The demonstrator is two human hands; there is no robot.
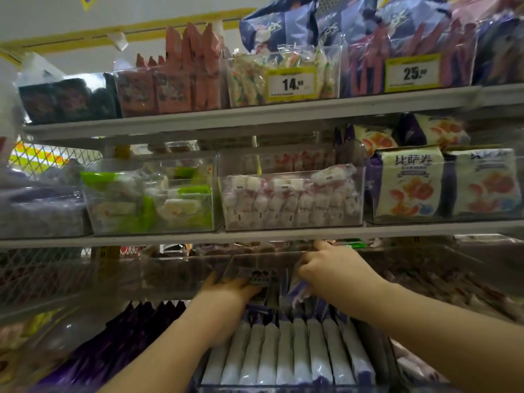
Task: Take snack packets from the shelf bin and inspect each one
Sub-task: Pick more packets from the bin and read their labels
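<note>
A clear shelf bin (377, 350) on the lowest visible shelf holds a row of several white and purple snack packets (286, 353) standing on edge. Both my hands are deep at the back of this bin, under the shelf above. My left hand (226, 287) grips the dark packets at the back left of the row. My right hand (331, 268) is closed on the top of a purple and white packet (300, 287), which is tilted and partly lifted from the row. The fingertips of both hands are partly hidden by packets.
The shelf edge (255, 236) runs just above my hands. On it stand clear bins of pink-white sweets (292, 202), green-white sweets (150, 205) and cream packets (411, 185). Dark purple packets (119, 344) lie left of my arm. Price tags 14 (292, 83) and 25 (414, 72) hang higher up.
</note>
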